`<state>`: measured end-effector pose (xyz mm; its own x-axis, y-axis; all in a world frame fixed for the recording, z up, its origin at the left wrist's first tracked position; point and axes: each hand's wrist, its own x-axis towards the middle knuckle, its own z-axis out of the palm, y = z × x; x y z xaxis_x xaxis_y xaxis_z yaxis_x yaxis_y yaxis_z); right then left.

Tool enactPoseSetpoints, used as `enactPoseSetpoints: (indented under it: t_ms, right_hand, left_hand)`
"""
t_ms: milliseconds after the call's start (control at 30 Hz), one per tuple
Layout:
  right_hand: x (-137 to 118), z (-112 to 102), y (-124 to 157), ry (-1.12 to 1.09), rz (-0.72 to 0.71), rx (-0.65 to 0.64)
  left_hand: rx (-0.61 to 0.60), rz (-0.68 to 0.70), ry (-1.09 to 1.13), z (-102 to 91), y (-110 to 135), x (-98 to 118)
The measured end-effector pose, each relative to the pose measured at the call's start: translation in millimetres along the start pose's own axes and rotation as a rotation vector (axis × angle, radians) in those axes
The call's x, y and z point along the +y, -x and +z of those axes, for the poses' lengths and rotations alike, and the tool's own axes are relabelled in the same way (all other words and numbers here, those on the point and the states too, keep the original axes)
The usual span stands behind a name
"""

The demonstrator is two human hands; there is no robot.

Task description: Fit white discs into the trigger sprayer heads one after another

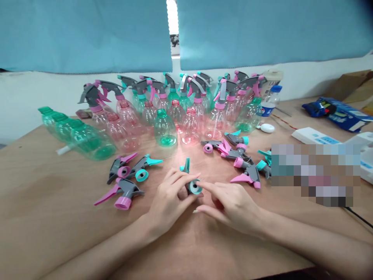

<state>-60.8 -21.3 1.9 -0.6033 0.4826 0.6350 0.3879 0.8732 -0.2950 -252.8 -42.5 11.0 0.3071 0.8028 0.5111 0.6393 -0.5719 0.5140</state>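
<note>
My left hand (171, 196) grips a grey spray-trigger head (190, 179) with a teal collar and teal lever, held just above the wooden table (43, 210). My right hand (230, 204) reaches in from the right, index finger stretched out and touching the teal collar, the other fingers loosely curled. Loose trigger heads lie on both sides: pink and teal ones (128, 177) to the left, a pile (241, 161) to the right.
Several pink and green plastic bottles (166, 128) stand behind my hands, many with triggers fitted. Green bottles (78, 134) lie on their sides at the left. A capped bottle (269, 101), white boxes (316, 136) and a blue packet (338, 111) sit at the right.
</note>
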Motion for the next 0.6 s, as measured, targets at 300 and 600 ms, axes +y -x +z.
enactPoseSetpoints:
  t_ms: [300, 600]
  right_hand:
    - [1.7, 2.8, 0.8, -0.015, 0.033, 0.047]
    - [5.7, 4.7, 2.5, -0.182, 0.11, -0.009]
  left_hand:
    - [0.007, 0.052, 0.005, 8.1, -3.9, -1.9]
    - [-0.055, 0.013, 0.056, 6.5, -5.0, -4.3]
